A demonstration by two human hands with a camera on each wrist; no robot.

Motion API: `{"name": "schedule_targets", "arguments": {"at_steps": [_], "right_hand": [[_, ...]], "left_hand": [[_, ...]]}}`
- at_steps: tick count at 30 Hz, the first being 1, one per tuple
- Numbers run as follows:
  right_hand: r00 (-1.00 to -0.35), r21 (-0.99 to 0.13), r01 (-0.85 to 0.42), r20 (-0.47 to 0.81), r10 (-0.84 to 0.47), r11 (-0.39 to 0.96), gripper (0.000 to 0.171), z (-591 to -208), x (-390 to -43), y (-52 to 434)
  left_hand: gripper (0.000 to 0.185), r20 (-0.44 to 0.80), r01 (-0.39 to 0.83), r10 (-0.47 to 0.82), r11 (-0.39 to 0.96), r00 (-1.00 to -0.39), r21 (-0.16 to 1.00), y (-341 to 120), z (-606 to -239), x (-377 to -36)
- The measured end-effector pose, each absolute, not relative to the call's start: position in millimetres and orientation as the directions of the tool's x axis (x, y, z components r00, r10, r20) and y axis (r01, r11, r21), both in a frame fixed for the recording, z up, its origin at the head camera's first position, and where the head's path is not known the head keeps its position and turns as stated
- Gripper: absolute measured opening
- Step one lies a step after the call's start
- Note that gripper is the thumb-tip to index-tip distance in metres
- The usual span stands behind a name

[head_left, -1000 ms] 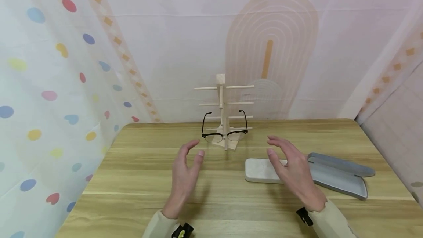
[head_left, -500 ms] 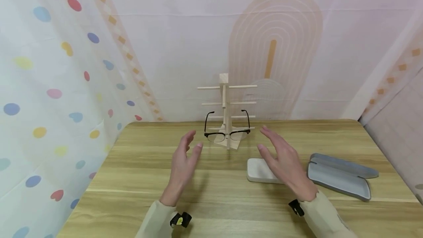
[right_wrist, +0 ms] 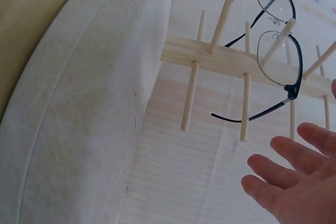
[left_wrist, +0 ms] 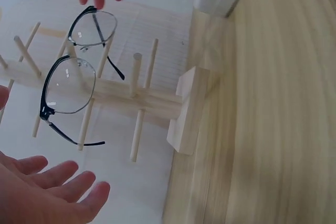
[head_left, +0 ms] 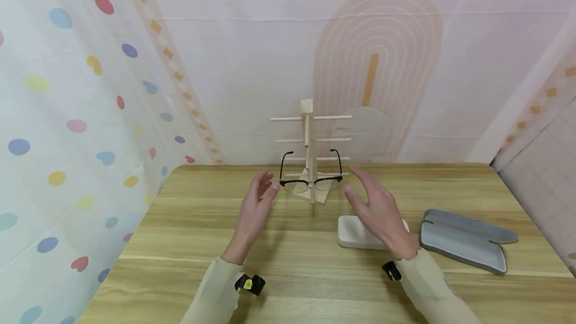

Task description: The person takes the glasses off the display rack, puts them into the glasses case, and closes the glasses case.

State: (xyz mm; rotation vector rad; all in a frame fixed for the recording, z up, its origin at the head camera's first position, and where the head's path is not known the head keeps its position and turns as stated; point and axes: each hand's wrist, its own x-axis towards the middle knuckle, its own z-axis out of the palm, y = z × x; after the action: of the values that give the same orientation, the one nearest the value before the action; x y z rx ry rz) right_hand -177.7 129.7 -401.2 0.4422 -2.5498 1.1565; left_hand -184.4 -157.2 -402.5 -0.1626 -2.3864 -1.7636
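- Black-rimmed glasses (head_left: 310,182) hung on the lowest pegs of a wooden stand (head_left: 308,129), lenses facing the person, temples folded out and pointing back toward the wall.
- Stand stood upright at the far middle of the wooden table (head_left: 189,244), just before the patterned backdrop.
- Left hand (head_left: 255,207) was raised just left of the frame, fingers straight and loosely spread, palm turned inward. Its fingertips (head_left: 269,184) lay very near the left hinge; contact could not be told. It held nothing.
- Right hand (head_left: 379,212) was raised just right of the frame, fingers relaxed and spread, thumb apart, holding nothing. A small gap showed between its fingertips and the right hinge.
- Left wrist view: glasses (left_wrist: 73,77) sat across the pegs, left hand's fingers (left_wrist: 63,179) extended beside the near temple, not closed on it.
- Right wrist view: same frame (right_wrist: 278,45) on the pegs, right hand's fingers (right_wrist: 283,171) spread near the temple tip, apart from it.
- A white pouch (head_left: 355,231) lay on the table under the right hand; an open grey glasses case (head_left: 463,244) lay farther right, well apart from the stand.
- Both sleeves were pale beige.
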Motion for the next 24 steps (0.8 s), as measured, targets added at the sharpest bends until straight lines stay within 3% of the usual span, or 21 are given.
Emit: {"name": "schedule_targets", "arguments": {"at_steps": [9,24], "right_hand": [[-0.923,-0.719,-0.36,0.366,-0.117,0.594,0.059,-402,-189,126],[-0.953,-0.858,-0.283,0.301,-0.028,0.429,0.053,-406,-206,115]], "left_hand": [[0.057,0.106,0.105,-0.025,0.055,-0.994,0.993,-155,-401,-200],[0.047,0.021,0.025,-0.048,-0.097,-0.999,0.995,-152,-399,-207]]}}
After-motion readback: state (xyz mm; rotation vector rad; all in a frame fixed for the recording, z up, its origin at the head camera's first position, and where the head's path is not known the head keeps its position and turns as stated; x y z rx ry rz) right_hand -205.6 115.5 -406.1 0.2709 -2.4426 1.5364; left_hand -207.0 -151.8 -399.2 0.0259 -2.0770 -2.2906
